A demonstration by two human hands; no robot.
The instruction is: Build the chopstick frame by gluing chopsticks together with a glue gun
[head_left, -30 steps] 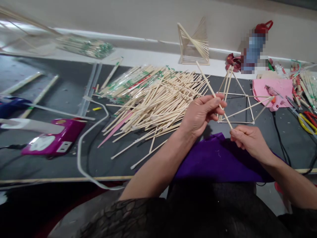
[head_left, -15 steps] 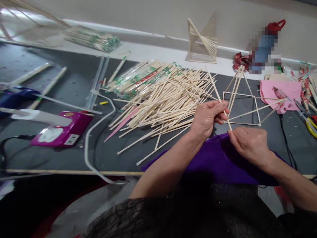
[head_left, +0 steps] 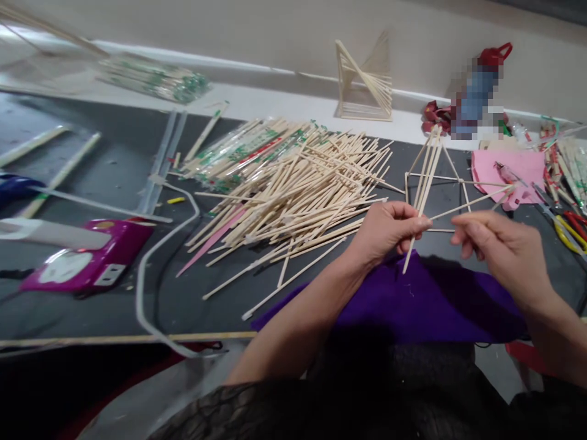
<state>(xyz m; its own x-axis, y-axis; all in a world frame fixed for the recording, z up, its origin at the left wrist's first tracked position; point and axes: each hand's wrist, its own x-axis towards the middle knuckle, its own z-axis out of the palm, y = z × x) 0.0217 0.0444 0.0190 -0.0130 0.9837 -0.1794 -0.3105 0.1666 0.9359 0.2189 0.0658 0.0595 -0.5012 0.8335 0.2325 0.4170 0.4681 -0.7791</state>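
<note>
My left hand pinches a thin wooden chopstick between thumb and fingers; its lower end sticks out below the hand, over a purple cloth. Just to the right, my right hand is raised with thumb and index finger pressed together; whether anything is between them I cannot make out. Behind both hands stands a frame of joined chopsticks, its upper sticks meeting at a peak. The hands hide part of its base. Left of my left hand lies a large pile of loose chopsticks.
A magenta box and a white cable are at the left. Wrapped chopsticks lie behind the pile. At the back stands a twisted stick model. Pink paper and yellow-handled pliers are at the right.
The chopstick in my left hand has swung to a steeper slant, now leaning the other way. My right hand has let go of its lower end and moved right. The view has shifted slightly.
</note>
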